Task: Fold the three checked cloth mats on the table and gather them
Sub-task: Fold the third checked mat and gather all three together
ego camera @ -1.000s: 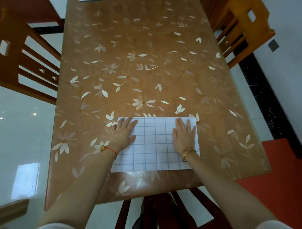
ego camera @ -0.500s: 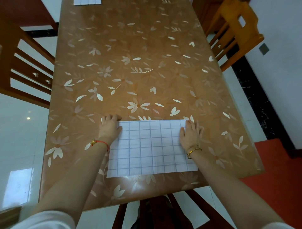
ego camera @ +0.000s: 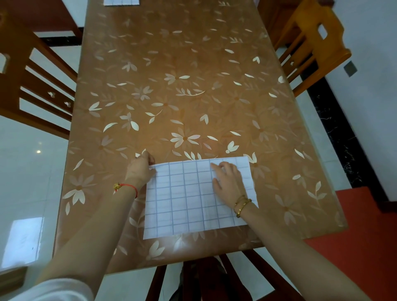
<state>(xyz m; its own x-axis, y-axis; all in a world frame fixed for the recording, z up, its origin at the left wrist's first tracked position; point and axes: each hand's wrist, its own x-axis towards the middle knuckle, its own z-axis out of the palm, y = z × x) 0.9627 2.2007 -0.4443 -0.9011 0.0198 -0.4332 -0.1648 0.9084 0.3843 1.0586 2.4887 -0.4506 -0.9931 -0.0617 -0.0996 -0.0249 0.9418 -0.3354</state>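
A white checked cloth mat [ego camera: 189,199] lies flat near the front edge of the table [ego camera: 193,86]. My left hand [ego camera: 140,169] pinches the mat's far left corner with curled fingers. Flat on the right part of the mat rests my right hand [ego camera: 228,182], its fingers spread and pressing the cloth down. A second checked mat [ego camera: 121,2] shows only its near edge at the table's far end, at the top of the view. A third mat is not in view.
The table has a brown cover with white flowers and leaves. Wooden chairs stand at the left [ego camera: 28,86], the far right [ego camera: 309,47] and under the near edge [ego camera: 206,277]. A white tiled floor lies on the left, a red floor [ego camera: 361,236] on the right.
My left hand slid from the mat's top to its far left corner and closed on it. My right hand went to the right edge, then back inward onto the mat.
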